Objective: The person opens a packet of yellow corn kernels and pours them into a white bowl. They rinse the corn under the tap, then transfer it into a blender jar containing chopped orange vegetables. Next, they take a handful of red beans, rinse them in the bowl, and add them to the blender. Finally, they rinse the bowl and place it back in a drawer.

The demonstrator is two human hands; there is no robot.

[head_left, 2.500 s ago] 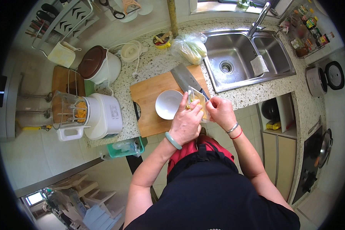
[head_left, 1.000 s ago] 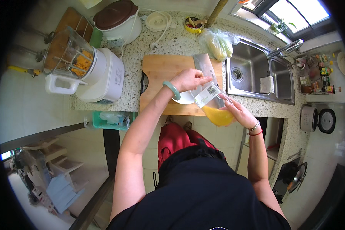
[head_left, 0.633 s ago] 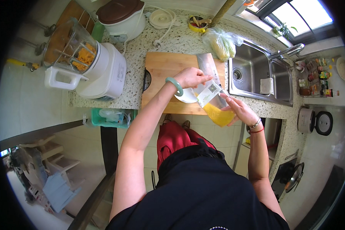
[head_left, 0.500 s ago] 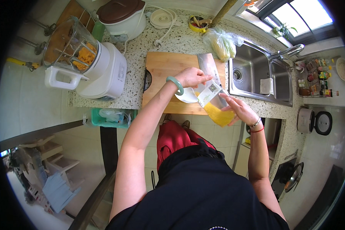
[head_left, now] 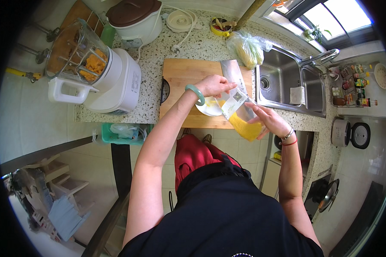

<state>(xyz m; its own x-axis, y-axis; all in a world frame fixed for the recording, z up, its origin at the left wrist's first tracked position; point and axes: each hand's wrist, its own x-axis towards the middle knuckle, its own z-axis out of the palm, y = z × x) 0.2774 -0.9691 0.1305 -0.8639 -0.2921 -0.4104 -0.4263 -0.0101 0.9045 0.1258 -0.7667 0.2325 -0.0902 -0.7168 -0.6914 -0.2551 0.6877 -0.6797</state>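
Observation:
A clear plastic bag of fine yellow grain (head_left: 245, 127) is tipped over the cutting board (head_left: 184, 70), its contents gathered at the lower right end. My left hand (head_left: 215, 86), with a green bangle at the wrist, pinches the bag's upper left part. On the other side my right hand (head_left: 270, 121) grips the bag's edge, with fingers spread along it. Under the bag's left side sits a small white bowl (head_left: 205, 111), partly covered by my left hand and the bag. Some yellow grain shows inside the bowl. The bag's opening is hard to make out.
A blender (head_left: 113, 81) with orange chunks stands at left, near a white cooker (head_left: 137, 28) with a brown lid. Behind the board's right side lie a silvery packet (head_left: 231, 68) and a plastic bag of produce (head_left: 249, 51), beside the steel sink (head_left: 278, 68).
Yellow grain now shows in the bowl, which looked plain white before. The bag and both hands have barely moved.

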